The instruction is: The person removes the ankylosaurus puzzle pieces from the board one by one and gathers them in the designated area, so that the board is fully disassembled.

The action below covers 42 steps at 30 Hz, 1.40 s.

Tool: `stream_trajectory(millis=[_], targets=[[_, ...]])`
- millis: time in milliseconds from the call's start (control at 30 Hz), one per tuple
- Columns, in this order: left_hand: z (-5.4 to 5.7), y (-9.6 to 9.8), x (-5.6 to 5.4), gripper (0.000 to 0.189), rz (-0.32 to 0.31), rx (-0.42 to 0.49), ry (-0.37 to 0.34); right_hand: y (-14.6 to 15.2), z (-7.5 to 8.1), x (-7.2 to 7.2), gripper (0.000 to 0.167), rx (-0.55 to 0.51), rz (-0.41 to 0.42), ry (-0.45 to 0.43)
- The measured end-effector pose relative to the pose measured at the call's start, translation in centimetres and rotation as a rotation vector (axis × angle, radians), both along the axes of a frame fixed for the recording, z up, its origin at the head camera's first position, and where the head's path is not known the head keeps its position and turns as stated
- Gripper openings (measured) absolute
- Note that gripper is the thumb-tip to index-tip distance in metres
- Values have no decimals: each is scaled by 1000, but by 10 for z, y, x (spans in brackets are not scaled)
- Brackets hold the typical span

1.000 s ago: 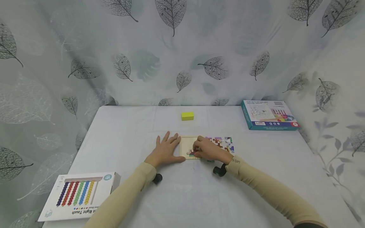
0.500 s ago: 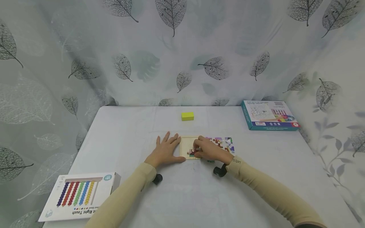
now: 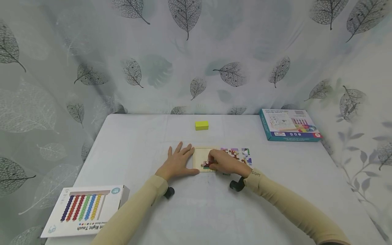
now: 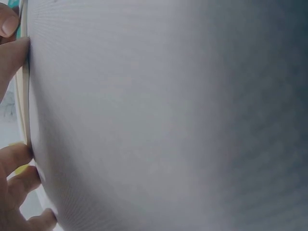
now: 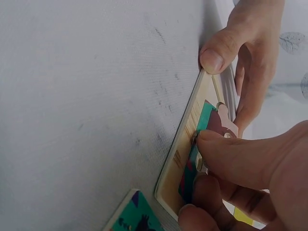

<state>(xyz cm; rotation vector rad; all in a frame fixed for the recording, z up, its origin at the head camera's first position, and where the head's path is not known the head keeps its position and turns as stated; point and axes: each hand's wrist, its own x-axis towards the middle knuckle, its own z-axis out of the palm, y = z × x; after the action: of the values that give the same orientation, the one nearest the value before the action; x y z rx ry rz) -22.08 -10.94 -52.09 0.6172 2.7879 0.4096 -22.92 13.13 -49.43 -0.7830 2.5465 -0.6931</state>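
Observation:
My left hand (image 3: 177, 161) lies with spread fingers at the left side of a shallow wooden puzzle tray (image 3: 199, 153); its thumb and a fingertip touch the tray's edge. Inside, near the front, lies a teal and maroon jigsaw piece (image 5: 211, 115). My right hand (image 3: 226, 162) is over the tray's right part, fingers curled. In the right wrist view, its thumb and fingers pinch a second teal jigsaw piece (image 5: 188, 178) beside the first; the fingers partly hide it. Several loose jigsaw pieces (image 3: 246, 154) lie right of the tray, partly behind the right hand.
A yellow-green block (image 3: 201, 125) stands behind the tray. At the back right lies a teal-edged boxed toy (image 3: 291, 124). A white bead-toy box (image 3: 85, 209) lies at the front left, near the left forearm. Another loose piece (image 5: 137, 214) lies near the tray's corner.
The right hand has shifted only very slightly over the tray, and the pieces near its fingertips have moved slightly. My left hand stays in place at the tray's edge.

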Motion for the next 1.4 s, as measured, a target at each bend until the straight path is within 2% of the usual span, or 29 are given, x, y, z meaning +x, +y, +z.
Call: stream_trajectory(millis=[400, 567, 867, 1233, 1400], targets=[[-1, 0, -1, 101, -4, -8, 3, 5, 2, -2, 4, -42, -1, -26], [-3, 0, -1, 101, -4, -7, 12, 12, 8, 0, 10, -79, -33, -31], [-2, 1, -1, 102, 7, -19, 0, 34, 18, 4, 27, -103, -63, 21], [0, 1, 1, 100, 8, -15, 3, 68, 21, 11, 23, -69, -130, 18], [1, 2, 1, 100, 9, -15, 1, 81, 19, 15, 19, -74, -118, 36]])
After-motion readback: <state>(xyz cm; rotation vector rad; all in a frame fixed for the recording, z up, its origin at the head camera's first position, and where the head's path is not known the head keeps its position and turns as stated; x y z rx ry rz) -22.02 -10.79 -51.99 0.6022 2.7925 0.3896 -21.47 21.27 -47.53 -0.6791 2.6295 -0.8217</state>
